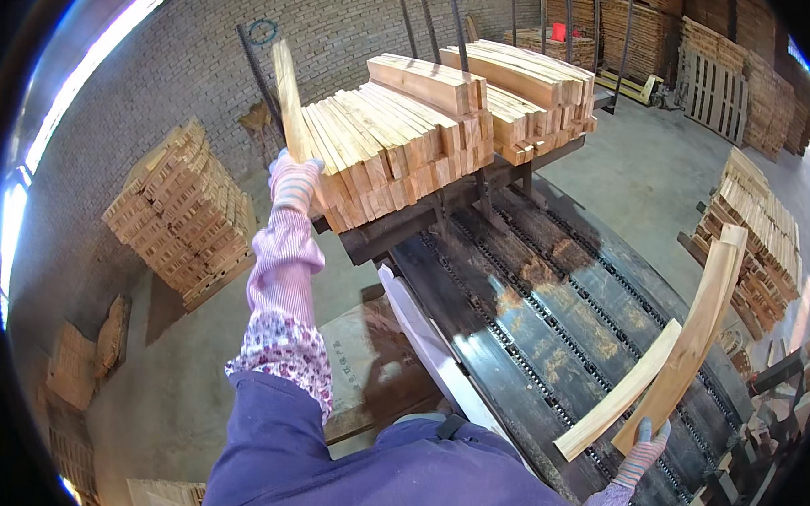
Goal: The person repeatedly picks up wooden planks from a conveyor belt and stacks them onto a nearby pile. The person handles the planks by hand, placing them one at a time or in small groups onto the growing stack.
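My left hand [296, 181], in a striped glove, is closed round the lower part of a wooden board [290, 96] that stands on end, leaning slightly. It is at the left end of a stack of wooden boards [374, 151], on a dark metal rack. Down at the lower right, my right hand [642, 453], gloved alike, grips the near end of a long wooden board [694, 337]. That board reaches away across a chain conveyor [531, 301]. Beside it, a shorter, paler board [622, 391] lies slantwise on the conveyor, apart from my fingers.
A second board stack [532, 99] sits farther right on the rack, among upright metal rods [456, 22]. Wood piles stand on the floor at left [187, 210] and right [759, 235]. A white panel [437, 346] edges the conveyor. Wood pieces crowd the lower right.
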Action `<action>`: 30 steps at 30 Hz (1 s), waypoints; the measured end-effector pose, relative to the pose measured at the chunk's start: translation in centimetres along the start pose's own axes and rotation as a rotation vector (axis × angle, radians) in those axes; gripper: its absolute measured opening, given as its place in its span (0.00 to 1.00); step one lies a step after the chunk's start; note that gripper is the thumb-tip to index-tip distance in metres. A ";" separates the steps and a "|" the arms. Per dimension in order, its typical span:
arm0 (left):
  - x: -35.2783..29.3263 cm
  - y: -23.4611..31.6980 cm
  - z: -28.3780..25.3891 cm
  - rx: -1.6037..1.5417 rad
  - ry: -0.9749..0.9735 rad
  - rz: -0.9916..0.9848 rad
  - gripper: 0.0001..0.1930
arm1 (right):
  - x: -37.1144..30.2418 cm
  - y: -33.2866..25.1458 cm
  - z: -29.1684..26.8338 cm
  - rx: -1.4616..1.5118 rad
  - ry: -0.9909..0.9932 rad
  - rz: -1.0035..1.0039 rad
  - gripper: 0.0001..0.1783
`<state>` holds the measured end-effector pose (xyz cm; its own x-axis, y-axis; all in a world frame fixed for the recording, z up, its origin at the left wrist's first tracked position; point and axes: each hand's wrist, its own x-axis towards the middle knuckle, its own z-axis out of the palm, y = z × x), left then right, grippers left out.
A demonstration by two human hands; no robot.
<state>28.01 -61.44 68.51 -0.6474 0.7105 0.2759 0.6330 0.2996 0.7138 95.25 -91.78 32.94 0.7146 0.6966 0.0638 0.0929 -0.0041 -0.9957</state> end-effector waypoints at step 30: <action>-4.2 -7.9 3.2 -0.757 -0.117 0.395 0.51 | 22.8 -42.7 55.3 -0.535 -0.435 -0.948 0.33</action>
<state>27.07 -64.74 59.68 -0.3655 0.7466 0.5560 0.3221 -0.4589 0.8280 69.22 -36.00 73.16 -0.0850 0.7696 0.6328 0.8149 0.4191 -0.4003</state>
